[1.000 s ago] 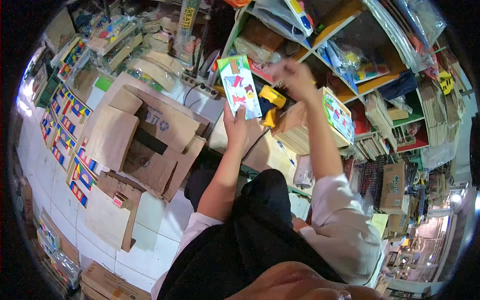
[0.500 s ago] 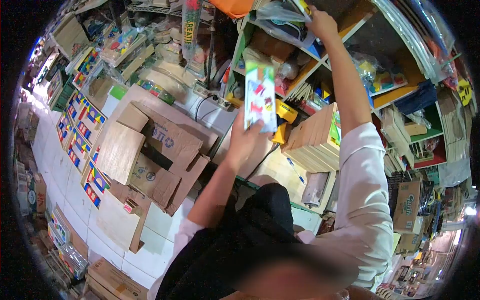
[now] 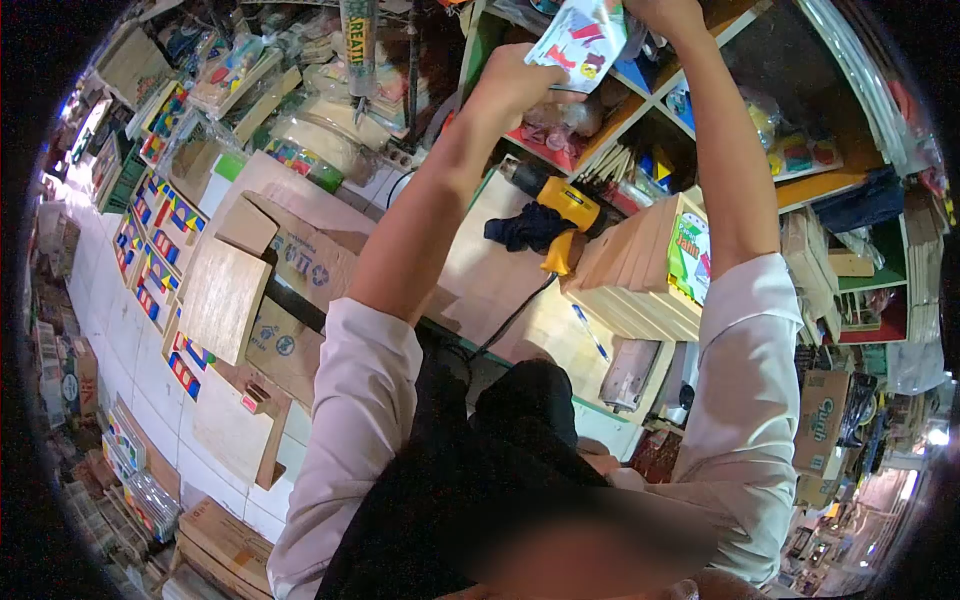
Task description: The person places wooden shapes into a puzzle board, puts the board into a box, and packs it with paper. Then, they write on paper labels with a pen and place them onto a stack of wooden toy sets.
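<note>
My left hand [image 3: 525,80] is closed on a printed picture sheet [image 3: 580,45], white with red and purple pictures, with the thumb across its lower edge. It is raised in front of the shelf's upper compartment. Close beside it, my right hand [image 3: 668,14] reaches up to the top edge of the view with curled fingers. What those fingers hold is cut off by the frame. Below the hands, a yellow heat gun [image 3: 568,203] and a dark crumpled cloth [image 3: 530,228] lie on the worktable. A stack of wooden boards [image 3: 630,265] with a green printed cover [image 3: 690,255] stands to the right.
The compartment shelf [image 3: 655,95] holds bags and small parts. On the table are a pen [image 3: 590,332] and a metal box-shaped thing [image 3: 632,375]. An opened cardboard box [image 3: 310,265] with a wooden panel [image 3: 228,300] stands left, beside colourful block sets [image 3: 160,270] on the tiles.
My left hand has carried the printed sheet up and right, from above the worktable to the shelf beside my right hand. The heat gun and cloth are now uncovered. The view has shifted slightly.
</note>
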Motion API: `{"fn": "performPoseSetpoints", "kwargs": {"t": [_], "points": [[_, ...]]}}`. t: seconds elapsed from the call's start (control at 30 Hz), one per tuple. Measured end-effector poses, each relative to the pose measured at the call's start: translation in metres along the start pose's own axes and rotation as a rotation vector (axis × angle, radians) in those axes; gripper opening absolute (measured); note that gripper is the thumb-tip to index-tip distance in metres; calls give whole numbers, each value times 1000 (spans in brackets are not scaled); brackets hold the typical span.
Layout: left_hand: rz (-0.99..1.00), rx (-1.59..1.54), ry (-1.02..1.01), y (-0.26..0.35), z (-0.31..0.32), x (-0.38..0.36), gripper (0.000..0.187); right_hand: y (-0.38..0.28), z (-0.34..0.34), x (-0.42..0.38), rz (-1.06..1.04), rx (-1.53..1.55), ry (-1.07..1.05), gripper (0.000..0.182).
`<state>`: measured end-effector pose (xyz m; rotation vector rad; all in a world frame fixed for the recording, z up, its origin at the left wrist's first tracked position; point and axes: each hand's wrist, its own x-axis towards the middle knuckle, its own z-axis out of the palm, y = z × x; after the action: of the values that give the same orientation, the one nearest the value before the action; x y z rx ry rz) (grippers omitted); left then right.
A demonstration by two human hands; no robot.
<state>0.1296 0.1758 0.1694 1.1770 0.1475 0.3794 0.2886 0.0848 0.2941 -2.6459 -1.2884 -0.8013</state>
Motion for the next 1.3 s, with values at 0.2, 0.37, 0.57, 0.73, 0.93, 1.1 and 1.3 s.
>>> {"fn": "performPoseSetpoints", "kwargs": {"t": [0.2, 0.37, 0.57, 0.73, 0.93, 1.1, 1.3], "points": [[60, -52, -13, 1, -6, 2, 27, 0, -4, -1, -16, -53, -5, 43], [60, -63, -1, 8, -2, 4, 27, 3, -1, 1, -63, -27, 37, 38], [59, -107, -17, 19, -5, -1, 25, 4, 5, -1, -58, -14, 95, 36], [71, -161, -81, 16, -24, 54, 27, 0, 3, -4, -35, -14, 114, 35], [21, -125, 30, 49, 9, 59, 22, -3, 0, -8, -33, 4, 115, 35], [111, 31, 14, 52, 16, 71, 36, 2, 10, -5, -65, -10, 166, 36], [75, -79, -170, 44, -4, 73, 48, 5, 8, -9, -78, 20, 142, 36]]}}
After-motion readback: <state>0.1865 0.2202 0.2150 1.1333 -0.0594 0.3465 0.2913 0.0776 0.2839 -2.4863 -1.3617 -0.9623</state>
